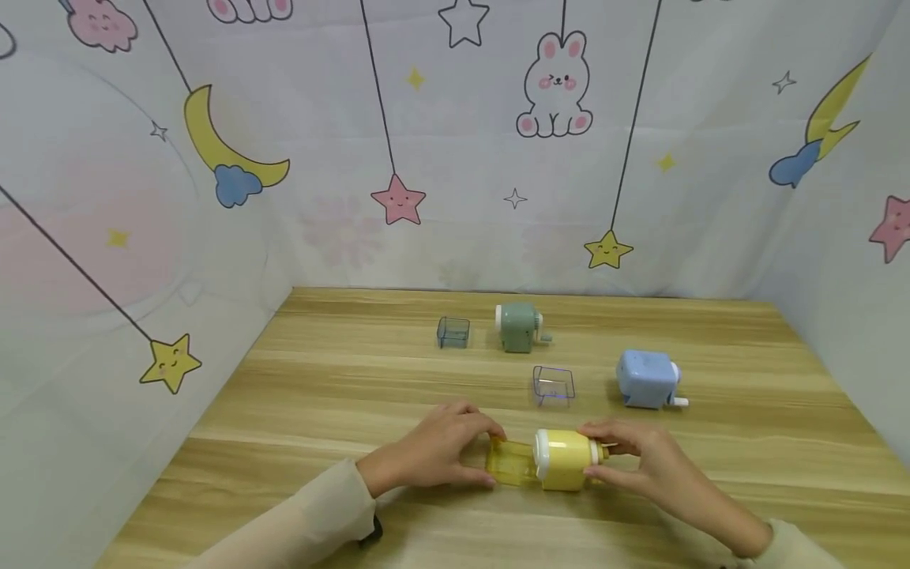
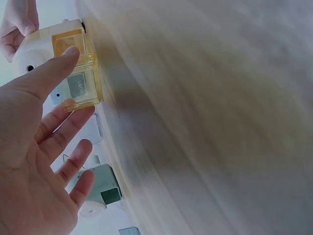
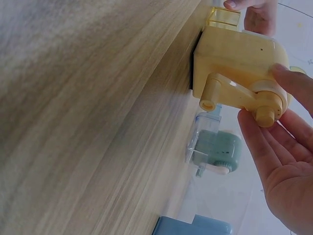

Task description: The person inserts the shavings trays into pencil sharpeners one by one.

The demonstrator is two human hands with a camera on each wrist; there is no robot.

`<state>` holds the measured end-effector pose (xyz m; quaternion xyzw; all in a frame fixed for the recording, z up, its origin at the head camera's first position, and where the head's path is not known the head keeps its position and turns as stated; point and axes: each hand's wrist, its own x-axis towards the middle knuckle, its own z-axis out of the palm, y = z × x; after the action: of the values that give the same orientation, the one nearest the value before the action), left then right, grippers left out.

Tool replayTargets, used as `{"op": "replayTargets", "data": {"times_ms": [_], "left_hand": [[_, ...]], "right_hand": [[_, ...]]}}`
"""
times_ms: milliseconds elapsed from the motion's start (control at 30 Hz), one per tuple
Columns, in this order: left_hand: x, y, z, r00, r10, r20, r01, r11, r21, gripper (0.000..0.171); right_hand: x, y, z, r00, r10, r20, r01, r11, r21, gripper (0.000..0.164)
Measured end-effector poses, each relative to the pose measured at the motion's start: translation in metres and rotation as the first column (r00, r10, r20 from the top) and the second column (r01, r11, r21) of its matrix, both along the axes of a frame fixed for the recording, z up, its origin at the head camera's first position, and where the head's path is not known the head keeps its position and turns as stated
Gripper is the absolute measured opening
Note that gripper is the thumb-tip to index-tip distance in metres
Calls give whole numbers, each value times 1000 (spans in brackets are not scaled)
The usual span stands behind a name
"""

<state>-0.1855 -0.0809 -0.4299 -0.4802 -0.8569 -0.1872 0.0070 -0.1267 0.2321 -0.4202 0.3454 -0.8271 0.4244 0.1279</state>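
A yellow crank pencil sharpener (image 1: 565, 460) with a white front rim stands on the table. My right hand (image 1: 643, 462) grips its crank end between thumb and fingers; the crank handle (image 3: 210, 93) shows in the right wrist view. A clear yellow shavings drawer (image 1: 510, 463) lies against the sharpener's front side. My left hand (image 1: 448, 448) pinches this drawer between thumb and fingertips, its other fingers spread, as the left wrist view shows. Whether the drawer is partly inside the body I cannot tell.
Farther back stand a green sharpener (image 1: 517, 327) and, at the right, a blue sharpener (image 1: 647, 378). A clear bluish-grey drawer (image 1: 453, 333) lies left of the green one, and a clear purple-edged drawer (image 1: 554, 383) left of the blue one. A printed curtain (image 1: 462, 158) rises behind the wooden table (image 1: 320, 356).
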Motion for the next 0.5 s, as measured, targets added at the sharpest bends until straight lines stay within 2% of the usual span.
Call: {"op": "replayTargets", "data": {"times_ms": [500], "left_hand": [[0, 10, -3, 1000, 3, -2, -3, 1000, -1, 55]], "right_hand": [[1, -1, 3, 1000, -2, 10, 2, 1000, 0, 46]]}}
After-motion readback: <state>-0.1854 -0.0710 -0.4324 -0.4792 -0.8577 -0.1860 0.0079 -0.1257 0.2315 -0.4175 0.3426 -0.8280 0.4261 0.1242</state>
